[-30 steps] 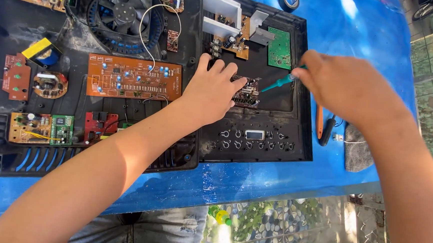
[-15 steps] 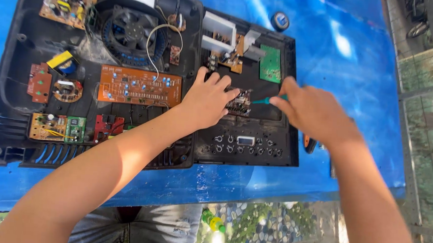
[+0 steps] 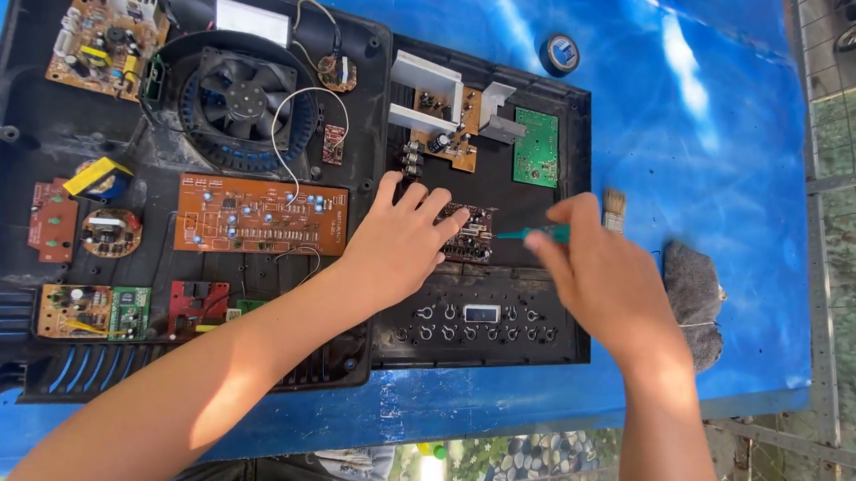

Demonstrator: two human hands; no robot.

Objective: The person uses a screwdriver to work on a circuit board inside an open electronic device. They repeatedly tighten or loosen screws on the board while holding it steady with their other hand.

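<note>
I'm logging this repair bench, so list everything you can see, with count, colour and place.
casing: one, black, open on the table
table cover: one, blue, under everything
fan: one, black, upper left of casing
long board: one, orange, casing middle
small board: one, dark, under the left fingertips
green board: one, upper right panel
tape roll: one, dark, above casing
brush: one, pale bristles, right of casing
cloth: one, grey, right edge
screwdriver: one, green, in right grip
left hand: flat on small board
right hand: holding screwdriver
</note>
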